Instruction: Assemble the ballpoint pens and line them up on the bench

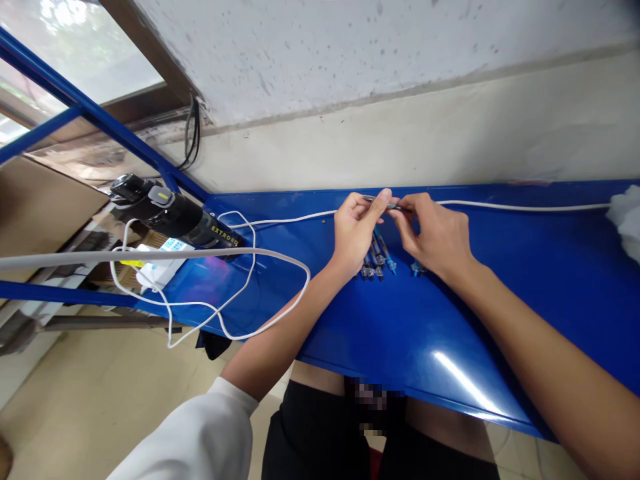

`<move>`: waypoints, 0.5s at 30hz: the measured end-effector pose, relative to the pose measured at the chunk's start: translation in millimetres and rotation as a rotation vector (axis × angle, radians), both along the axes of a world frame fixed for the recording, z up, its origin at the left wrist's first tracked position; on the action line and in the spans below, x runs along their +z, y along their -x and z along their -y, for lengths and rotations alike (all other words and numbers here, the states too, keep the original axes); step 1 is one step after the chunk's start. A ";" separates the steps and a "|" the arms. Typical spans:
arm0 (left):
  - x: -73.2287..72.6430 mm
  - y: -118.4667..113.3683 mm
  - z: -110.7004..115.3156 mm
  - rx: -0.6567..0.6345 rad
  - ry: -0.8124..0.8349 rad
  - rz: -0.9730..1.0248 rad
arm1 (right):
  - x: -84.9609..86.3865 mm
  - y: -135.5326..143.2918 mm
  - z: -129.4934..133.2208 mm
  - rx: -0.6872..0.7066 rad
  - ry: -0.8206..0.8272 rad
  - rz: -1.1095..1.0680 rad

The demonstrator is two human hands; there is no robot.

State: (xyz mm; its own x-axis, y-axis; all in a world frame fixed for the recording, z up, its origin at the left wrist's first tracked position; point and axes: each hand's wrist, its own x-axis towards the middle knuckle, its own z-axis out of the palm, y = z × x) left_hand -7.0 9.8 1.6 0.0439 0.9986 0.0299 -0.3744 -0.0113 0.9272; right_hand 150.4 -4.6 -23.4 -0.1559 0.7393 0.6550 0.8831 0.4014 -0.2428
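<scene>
My left hand (354, 230) is closed, its thumb and fingers pinching a slim dark pen (393, 206) above the far part of the blue table. From the other side my right hand (437, 233) grips the pen's right end between thumb and fingers. Beneath and between the hands lie several pens (380, 259) with clear and blue parts, side by side. Another blue-tipped piece (417, 269) pokes out below my right hand, which hides the rest of it.
A tall black bottle (185, 217) stands at the left, near a white power strip (160, 267). A white cable (280, 253) loops over the table's left part, and another runs along the back. White crumpled material (627, 220) sits at the far right. The blue table (370, 333) meets the wall.
</scene>
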 end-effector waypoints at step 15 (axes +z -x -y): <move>2.2 5.4 0.6 -0.120 -0.040 0.024 | 3.1 -4.5 -1.4 0.032 -0.035 0.038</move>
